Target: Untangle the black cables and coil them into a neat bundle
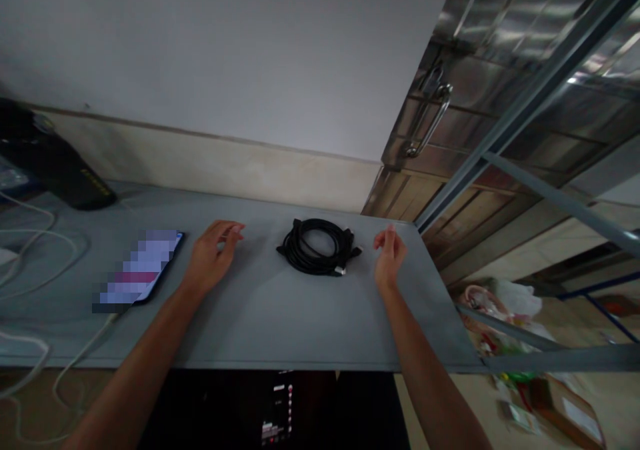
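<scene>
A coiled black cable (303, 255) with several connector ends lies on the grey table (300, 323), between my two hands. My left hand (214, 250) is to the left of the coil, fingers curved and apart, holding nothing. On the coil's right is my right hand (391, 253), its fingers curled in and the thumb close to them; whether anything small is inside is hidden. Neither hand touches the cable. Left of my left hand lies a phone (145, 263) with its screen lit and a white cord plugged in.
A dark bottle (60, 160) stands at the back left, near loose white cords (75, 253). A wall runs behind the table. Metal frame bars (525, 103) rise on the right. Below the front edge is a dark screen (240, 410); bags and a box (570, 403) lie at lower right.
</scene>
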Tool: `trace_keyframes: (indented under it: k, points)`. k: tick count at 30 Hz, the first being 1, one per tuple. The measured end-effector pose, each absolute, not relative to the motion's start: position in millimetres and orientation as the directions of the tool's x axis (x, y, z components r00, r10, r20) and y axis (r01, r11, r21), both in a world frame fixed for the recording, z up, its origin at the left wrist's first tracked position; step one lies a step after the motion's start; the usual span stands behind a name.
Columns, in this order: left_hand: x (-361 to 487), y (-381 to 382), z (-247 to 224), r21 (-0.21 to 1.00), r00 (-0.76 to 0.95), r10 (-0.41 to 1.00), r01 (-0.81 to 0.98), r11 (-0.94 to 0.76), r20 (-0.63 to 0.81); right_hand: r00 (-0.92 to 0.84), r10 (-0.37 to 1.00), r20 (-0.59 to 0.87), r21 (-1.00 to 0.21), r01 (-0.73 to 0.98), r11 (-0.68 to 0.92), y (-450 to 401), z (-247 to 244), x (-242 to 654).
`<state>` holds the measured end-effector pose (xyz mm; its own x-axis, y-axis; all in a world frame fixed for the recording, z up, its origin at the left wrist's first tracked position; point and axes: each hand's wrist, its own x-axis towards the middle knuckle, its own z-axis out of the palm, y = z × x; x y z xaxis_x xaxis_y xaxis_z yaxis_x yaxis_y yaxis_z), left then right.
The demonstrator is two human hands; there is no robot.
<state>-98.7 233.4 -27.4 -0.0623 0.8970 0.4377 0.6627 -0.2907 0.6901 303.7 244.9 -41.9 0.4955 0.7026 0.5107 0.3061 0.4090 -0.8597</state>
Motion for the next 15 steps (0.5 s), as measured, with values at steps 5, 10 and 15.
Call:
trace_keyframes:
  k: [5, 10, 15]
  points:
    - [-99, 234, -29, 0.692, -0.087, 0.907, 0.678, -0.25, 0.413, 0.501, 0.735, 0.457, -0.889, 0.262, 0.374, 251, -45, 296]
    - [-99, 233, -29, 0.709, -0.09, 0.913, 0.661, -0.245, 0.399, 0.503, 0.749, 0.432, -0.902, 0.234, 0.364, 252, -48, 292]
    - [-98, 232, -26, 0.711, -0.071, 0.918, 0.657, -0.252, 0.391, 0.466, 0.774, 0.429, -0.902, 0.268, 0.339, 250, -50, 290]
